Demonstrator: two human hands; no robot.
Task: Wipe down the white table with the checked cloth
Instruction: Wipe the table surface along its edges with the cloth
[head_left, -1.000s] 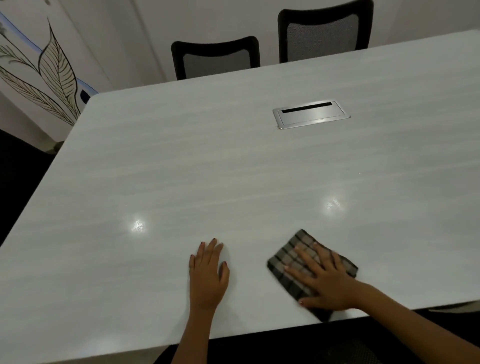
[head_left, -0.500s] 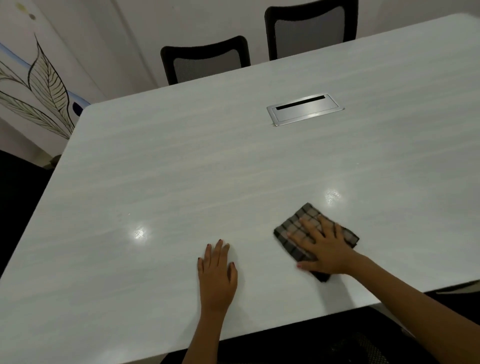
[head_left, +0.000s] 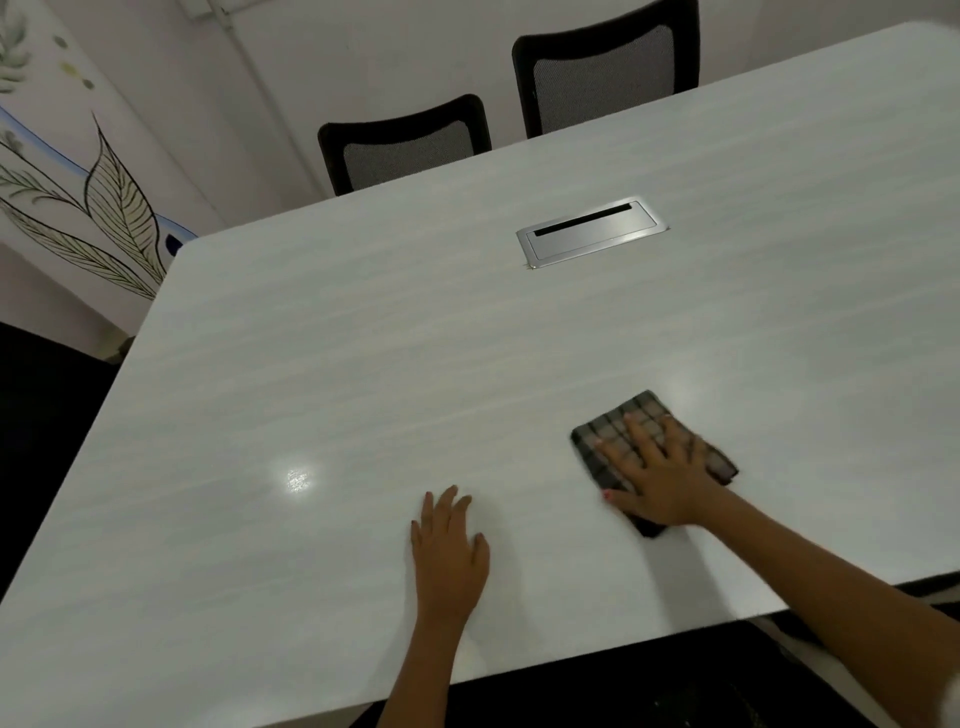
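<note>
The metal cable hatch sits closed in the white table, its inside hidden. Well on the near side of the hatch, the folded checked cloth lies flat, and the right hand presses it with straight, spread fingers. Nearer still and left of the hatch, the left hand rests flat, fingers straight. Two mesh-backed chairs stand beyond the hatch.

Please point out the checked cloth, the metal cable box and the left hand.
checked cloth (head_left: 647, 405), head view, its far corner beyond the fingertips.
metal cable box (head_left: 592, 235), head view, middle of its lid.
left hand (head_left: 449, 553), head view, back of the hand.
</note>
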